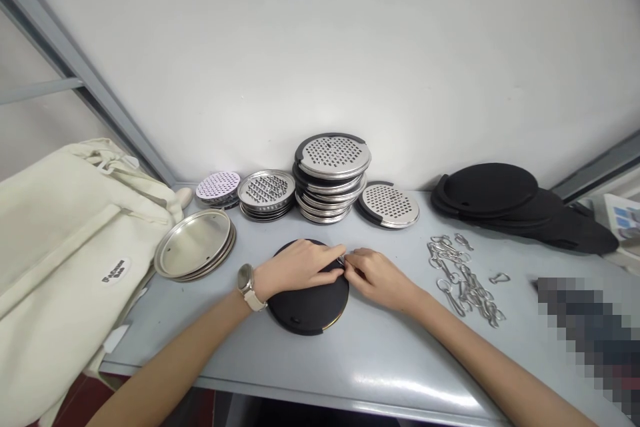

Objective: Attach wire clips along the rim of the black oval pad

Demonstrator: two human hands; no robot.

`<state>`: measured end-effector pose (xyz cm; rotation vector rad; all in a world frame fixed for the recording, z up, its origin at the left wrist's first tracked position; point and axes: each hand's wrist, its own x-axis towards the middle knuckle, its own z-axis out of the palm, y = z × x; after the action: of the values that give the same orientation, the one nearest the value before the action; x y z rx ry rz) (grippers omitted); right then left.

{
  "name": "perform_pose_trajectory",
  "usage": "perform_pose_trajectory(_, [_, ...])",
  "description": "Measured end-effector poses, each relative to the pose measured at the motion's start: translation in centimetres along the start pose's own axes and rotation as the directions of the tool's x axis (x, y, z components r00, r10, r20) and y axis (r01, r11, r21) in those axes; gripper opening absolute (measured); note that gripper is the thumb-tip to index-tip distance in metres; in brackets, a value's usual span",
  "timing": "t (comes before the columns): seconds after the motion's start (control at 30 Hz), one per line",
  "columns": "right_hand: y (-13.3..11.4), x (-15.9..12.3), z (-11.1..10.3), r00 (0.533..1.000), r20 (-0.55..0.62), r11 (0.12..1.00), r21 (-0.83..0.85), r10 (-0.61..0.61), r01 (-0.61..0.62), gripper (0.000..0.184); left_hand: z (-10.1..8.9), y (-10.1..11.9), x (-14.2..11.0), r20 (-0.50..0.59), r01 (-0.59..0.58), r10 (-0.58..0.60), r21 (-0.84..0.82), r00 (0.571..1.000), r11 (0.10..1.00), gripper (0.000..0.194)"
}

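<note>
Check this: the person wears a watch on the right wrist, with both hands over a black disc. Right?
Not quite: the head view shows the watch on the left wrist, not the right. The left hand and right hand do work over the black disc.

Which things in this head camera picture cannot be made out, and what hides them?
Head view:
Small silver metal piece: mostly hidden by the fingers of the left hand and right hand, too small to identify.
Round black disc: middle covered by both hands.
Heap of silver metal clips: too small to tell their shapes.
Lower right corner: a pixelated patch blurs whatever lies there.
Printed paper: cut off by the right edge.
</note>
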<state>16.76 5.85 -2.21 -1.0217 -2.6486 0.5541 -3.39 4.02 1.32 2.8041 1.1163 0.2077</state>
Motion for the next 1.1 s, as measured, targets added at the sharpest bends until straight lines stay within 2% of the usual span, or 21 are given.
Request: perform_pose_trajectory(1.1, [-0.06,-0.05,-0.37,1.000,0.026,1.000,-0.006,-0.013,0.013,0.031,-0.08,-0.31,-0.10,-0.002,-0.011,0.011,-0.070,1.000,0.997,0.016])
